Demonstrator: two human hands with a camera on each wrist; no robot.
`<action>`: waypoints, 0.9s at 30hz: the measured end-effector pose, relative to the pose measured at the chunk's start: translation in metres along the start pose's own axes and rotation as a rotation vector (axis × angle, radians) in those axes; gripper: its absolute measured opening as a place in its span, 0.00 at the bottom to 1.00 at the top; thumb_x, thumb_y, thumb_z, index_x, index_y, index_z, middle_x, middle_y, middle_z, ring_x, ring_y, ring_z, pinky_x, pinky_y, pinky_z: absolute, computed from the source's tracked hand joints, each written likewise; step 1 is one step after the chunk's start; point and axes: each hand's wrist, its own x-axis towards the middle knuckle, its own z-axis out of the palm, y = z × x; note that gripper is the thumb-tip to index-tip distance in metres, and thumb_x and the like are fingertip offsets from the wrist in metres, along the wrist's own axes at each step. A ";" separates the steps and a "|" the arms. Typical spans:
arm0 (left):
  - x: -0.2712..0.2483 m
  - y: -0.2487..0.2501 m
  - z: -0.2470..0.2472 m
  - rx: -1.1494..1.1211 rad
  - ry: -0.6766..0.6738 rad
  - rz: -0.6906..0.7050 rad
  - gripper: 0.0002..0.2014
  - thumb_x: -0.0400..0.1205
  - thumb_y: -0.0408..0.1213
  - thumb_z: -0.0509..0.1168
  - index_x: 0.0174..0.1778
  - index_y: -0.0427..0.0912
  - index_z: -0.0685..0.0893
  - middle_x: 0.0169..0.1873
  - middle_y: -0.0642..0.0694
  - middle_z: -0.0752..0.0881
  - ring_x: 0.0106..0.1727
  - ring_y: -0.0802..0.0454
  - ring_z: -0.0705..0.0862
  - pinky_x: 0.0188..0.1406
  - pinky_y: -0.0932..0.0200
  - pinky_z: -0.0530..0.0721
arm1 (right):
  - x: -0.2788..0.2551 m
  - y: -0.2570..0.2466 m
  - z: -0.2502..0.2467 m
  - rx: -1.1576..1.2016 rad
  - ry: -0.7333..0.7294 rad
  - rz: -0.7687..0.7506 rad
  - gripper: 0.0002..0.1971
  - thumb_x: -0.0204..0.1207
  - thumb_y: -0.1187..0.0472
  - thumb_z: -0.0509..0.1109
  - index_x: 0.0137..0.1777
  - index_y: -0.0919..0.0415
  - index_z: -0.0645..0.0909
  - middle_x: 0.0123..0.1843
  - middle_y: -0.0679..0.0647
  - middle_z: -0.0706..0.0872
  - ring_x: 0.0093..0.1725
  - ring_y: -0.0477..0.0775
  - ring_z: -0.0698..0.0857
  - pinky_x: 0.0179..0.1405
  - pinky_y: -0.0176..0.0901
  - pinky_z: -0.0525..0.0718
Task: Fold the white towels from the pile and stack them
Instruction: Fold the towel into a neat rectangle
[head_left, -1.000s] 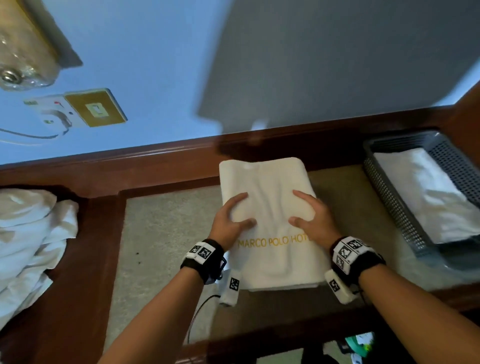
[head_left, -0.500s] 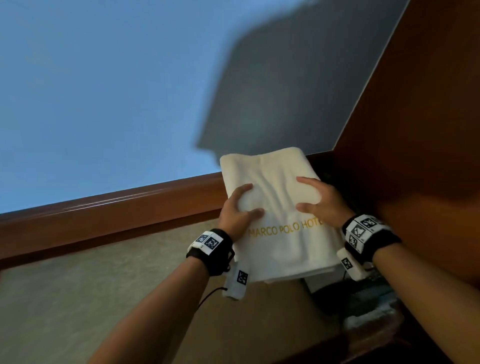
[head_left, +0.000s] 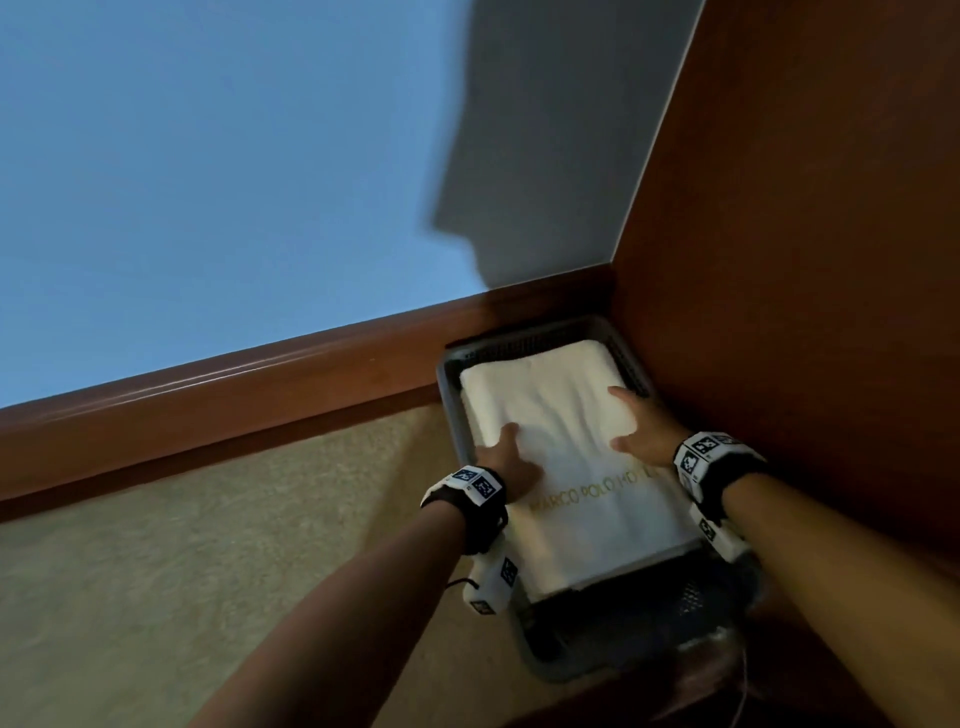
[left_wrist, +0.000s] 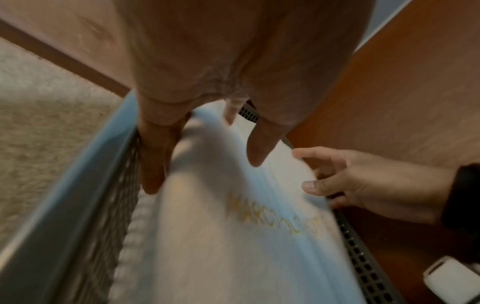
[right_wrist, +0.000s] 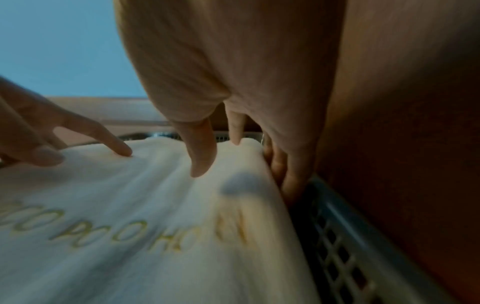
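1. The folded towel (head_left: 566, 467) I held in the air a moment ago now lies in the grey basket (head_left: 613, 654).
2. My left hand (head_left: 506, 462) grips its left edge, thumb on top.
3. My right hand (head_left: 641, 434) grips its right edge, fingers beside the basket wall.

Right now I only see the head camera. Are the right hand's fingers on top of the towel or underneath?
Observer: On the right hand, only the thumb lies on top of the towel. The other fingers go down its side, against the basket wall.
Child: And the left hand?
Observer: The same for the left hand: thumb on top, fingers down between the towel and the basket's mesh wall.
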 end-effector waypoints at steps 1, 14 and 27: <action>0.004 0.001 0.003 0.000 0.013 -0.033 0.36 0.84 0.49 0.69 0.86 0.59 0.58 0.75 0.30 0.69 0.69 0.28 0.80 0.69 0.40 0.84 | 0.004 0.003 0.008 -0.036 -0.026 0.042 0.45 0.77 0.55 0.77 0.89 0.46 0.54 0.86 0.64 0.63 0.84 0.64 0.65 0.81 0.55 0.68; 0.031 0.020 -0.013 0.007 0.185 -0.101 0.45 0.83 0.27 0.64 0.90 0.52 0.43 0.85 0.29 0.54 0.79 0.27 0.71 0.75 0.37 0.77 | 0.026 -0.019 0.014 0.295 0.363 0.059 0.32 0.77 0.74 0.68 0.80 0.56 0.69 0.81 0.62 0.69 0.79 0.66 0.70 0.75 0.53 0.72; -0.007 0.012 -0.001 0.589 -0.028 0.269 0.28 0.87 0.36 0.61 0.85 0.38 0.66 0.85 0.32 0.58 0.87 0.33 0.56 0.85 0.37 0.63 | -0.052 -0.033 0.068 -0.097 -0.031 0.237 0.34 0.88 0.47 0.55 0.90 0.54 0.47 0.91 0.60 0.41 0.89 0.66 0.41 0.86 0.68 0.46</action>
